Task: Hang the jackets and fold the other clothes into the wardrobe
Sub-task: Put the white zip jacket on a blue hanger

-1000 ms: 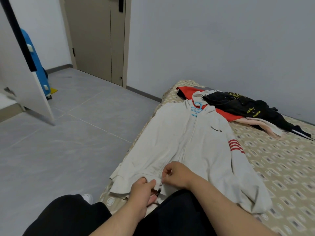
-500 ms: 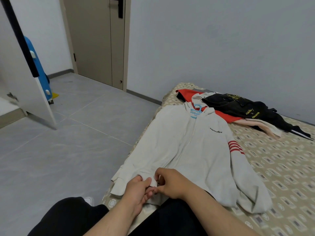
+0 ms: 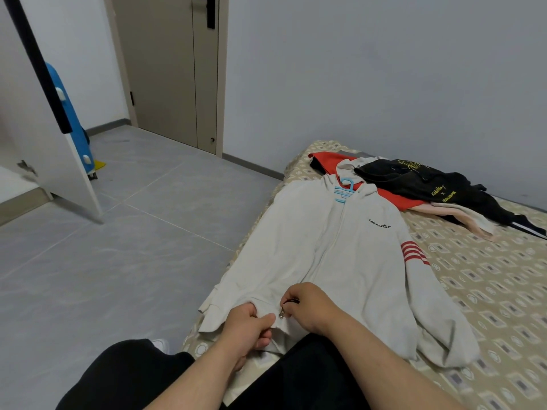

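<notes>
A white zip hoodie jacket with red sleeve stripes lies flat, front up, on the patterned bed. A blue hanger sits inside its collar. My left hand grips the jacket's bottom hem just left of the zip. My right hand pinches the zipper pull at the hem. Behind the jacket lies a pile of other clothes: a black garment with yellow print, a red one and a pale pink one.
The white wardrobe door stands open at the far left, with a blue board behind it. A beige room door is shut in the back wall. Grey tiled floor lies left of the bed. My black-trousered legs fill the bottom edge.
My hands stayed at the jacket's hem, fumbling with the zip ends. The metal slider now shows between them, and my right hand has lifted slightly with the pull.
</notes>
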Available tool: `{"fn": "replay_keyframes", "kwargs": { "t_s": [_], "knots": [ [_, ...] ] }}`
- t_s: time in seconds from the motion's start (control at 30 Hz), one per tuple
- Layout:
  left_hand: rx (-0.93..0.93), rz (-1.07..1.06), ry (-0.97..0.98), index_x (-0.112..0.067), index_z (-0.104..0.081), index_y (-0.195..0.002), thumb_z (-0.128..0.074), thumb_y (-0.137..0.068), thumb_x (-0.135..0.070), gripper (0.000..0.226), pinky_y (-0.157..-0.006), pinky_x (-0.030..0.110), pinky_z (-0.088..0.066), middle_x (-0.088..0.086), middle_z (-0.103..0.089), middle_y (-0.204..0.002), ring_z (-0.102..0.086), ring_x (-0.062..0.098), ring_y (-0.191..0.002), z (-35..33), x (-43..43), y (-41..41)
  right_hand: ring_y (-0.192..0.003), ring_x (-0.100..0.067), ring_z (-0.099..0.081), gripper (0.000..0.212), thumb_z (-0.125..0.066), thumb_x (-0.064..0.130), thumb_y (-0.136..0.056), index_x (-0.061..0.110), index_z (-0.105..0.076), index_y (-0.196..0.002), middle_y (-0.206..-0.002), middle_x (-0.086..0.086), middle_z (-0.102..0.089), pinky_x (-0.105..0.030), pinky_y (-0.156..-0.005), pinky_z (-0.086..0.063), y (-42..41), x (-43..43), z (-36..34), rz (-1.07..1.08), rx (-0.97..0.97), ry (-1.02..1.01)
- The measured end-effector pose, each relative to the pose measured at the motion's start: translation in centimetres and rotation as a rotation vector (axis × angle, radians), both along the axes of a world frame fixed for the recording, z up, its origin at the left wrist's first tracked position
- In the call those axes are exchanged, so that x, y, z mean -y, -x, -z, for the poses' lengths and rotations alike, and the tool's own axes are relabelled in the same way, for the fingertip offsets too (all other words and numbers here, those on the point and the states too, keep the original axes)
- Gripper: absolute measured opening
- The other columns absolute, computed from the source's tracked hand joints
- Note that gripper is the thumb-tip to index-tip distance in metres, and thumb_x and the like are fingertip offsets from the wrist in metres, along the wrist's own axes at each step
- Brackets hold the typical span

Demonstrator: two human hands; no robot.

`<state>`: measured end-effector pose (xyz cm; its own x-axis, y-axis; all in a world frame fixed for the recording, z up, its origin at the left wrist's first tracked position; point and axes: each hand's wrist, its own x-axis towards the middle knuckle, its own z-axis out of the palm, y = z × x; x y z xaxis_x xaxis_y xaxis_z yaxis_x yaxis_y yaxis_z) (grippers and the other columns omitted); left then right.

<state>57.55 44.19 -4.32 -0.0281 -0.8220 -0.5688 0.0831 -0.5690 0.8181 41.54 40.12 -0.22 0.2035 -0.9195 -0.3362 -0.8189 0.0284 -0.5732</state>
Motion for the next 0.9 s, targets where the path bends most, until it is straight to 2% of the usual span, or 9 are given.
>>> {"fn": "replay_keyframes", "kwargs": {
  "t_s": [0.1,0.2,0.3,0.37,0.47,0.57,0.7,0.8,0.9],
  "knots": [
    [0.082,0.072,-0.002,-0.01,-0.045,-0.073,-0.07,-0.087,-0.005,0.029,-0.043,0.024,-0.048,0.012,-0.064,-0.06,-0.053,0.015,-0.043,-0.3,0.3,-0.2,-0.08,-0.005,-0.064,0.018,-0.062,0.014,-0.083,0.026,-0.071,-0.073,-0.079,0.012,-0.069,-0.018,-0.071,-0.049,0.1,0.3,0.1,0.065,-0.057,0.04],
    [0.165,0.141,0.023,-0.013,-0.038,-0.072,-0.069,-0.085,-0.002,0.035,-0.043,0.025,-0.048,0.011,-0.064,-0.059,-0.052,0.016,-0.043,-0.7,0.6,-0.1,-0.078,-0.008,-0.064,0.025,-0.059,0.011,-0.082,0.027,-0.068,-0.064,-0.076,0.011,-0.069,-0.021,-0.068,-0.05,0.3,0.7,0.0,0.141,-0.084,0.075],
    [0.248,0.21,0.02,-0.016,-0.032,-0.072,-0.067,-0.085,-0.002,0.04,-0.043,0.025,-0.044,0.01,-0.06,-0.055,-0.047,0.017,-0.04,-0.8,0.5,0.0,-0.07,-0.005,-0.061,0.028,-0.061,0.009,-0.085,0.025,-0.066,-0.061,-0.074,0.009,-0.069,-0.017,-0.058,-0.045,0.7,1.2,-0.2,0.278,-0.063,0.083],
    [0.29,0.266,-0.02,-0.015,-0.034,-0.073,-0.063,-0.085,-0.001,0.034,-0.044,0.024,-0.04,0.007,-0.057,-0.05,-0.045,0.017,-0.038,-0.6,0.3,-0.1,-0.063,0.0,-0.057,0.035,-0.06,0.008,-0.086,0.028,-0.065,-0.058,-0.066,0.016,-0.064,-0.012,-0.052,-0.039,1.2,1.5,-0.3,0.39,-0.022,0.134],
    [0.34,0.372,-0.109,-0.01,-0.043,-0.079,-0.05,-0.088,0.005,0.019,-0.039,0.02,-0.037,-0.002,-0.057,-0.042,-0.044,0.013,-0.032,-0.4,-0.1,-0.1,-0.061,0.0,-0.055,0.041,-0.057,0.008,-0.089,0.031,-0.064,-0.055,-0.062,0.017,-0.061,-0.015,-0.049,-0.034,2.3,1.8,-0.6,0.549,0.029,0.227],
    [0.36,0.445,-0.157,-0.011,-0.047,-0.081,-0.045,-0.09,0.005,0.018,-0.037,0.018,-0.037,-0.002,-0.057,-0.044,-0.044,0.01,-0.032,-0.3,-0.4,0.1,-0.057,-0.002,-0.054,0.042,-0.057,0.006,-0.086,0.03,-0.064,-0.053,-0.06,0.015,-0.062,-0.015,-0.046,-0.033,2.7,2.1,-0.3,0.584,0.052,0.188],
    [0.44,0.594,-0.219,-0.012,-0.052,-0.074,-0.054,-0.09,-0.008,0.017,-0.043,0.021,-0.036,0.005,-0.054,-0.053,-0.043,0.015,-0.039,-1.2,-0.1,0.0,-0.063,-0.003,-0.057,0.037,-0.055,0.004,-0.083,0.028,-0.066,-0.058,-0.064,0.016,-0.064,-0.017,-0.049,-0.036,2.5,2.6,0.2,0.589,0.1,0.138],
    [0.481,0.764,-0.26,-0.012,-0.054,-0.068,-0.06,-0.093,-0.032,0.032,-0.041,0.021,-0.039,0.005,-0.057,-0.051,-0.045,0.015,-0.038,-2.7,0.9,-0.5,-0.063,-0.011,-0.059,0.039,-0.051,-0.001,-0.083,0.026,-0.066,-0.058,-0.066,0.009,-0.067,-0.019,-0.054,-0.041,2.9,3.0,1.0,0.633,0.17,0.07],
    [0.529,0.693,-0.032,-0.012,-0.055,-0.064,-0.059,-0.091,-0.035,0.036,-0.046,0.023,-0.04,0.004,-0.059,-0.053,-0.048,0.016,-0.04,-3.7,2.6,-0.6,-0.067,-0.022,-0.059,0.035,-0.049,-0.006,-0.082,0.017,-0.066,-0.061,-0.074,-0.007,-0.072,-0.029,-0.066,-0.049,3.3,3.6,1.7,0.712,0.284,-0.036]
  ]
}}
